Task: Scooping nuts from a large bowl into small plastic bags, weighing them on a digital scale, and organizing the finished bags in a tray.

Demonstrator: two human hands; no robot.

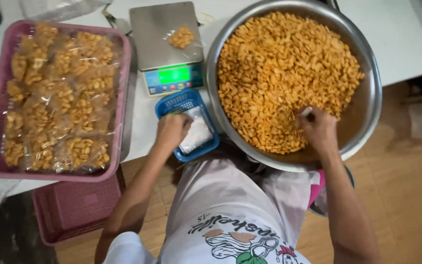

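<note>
The big steel bowl [367, 105] sits on the white table [406, 34], heaped with golden fried snack pieces [279, 68]. The right hand [318, 129] is buried in the near edge of that heap, fingers curled shut around a small white scoop handle. To the left of the bowl, touching its rim, lies a small blue basket [172, 102] of clear empty bags [199, 132]; the left hand [172, 131] is closed over them, pinching at one. Beyond the basket, still left of the bowl, a digital scale [164, 36] carries a small bagged portion. The pieces look light, dry, brittle and loose, best lifted by scoop; the bags seem thin, slippery, best nipped at an edge
</note>
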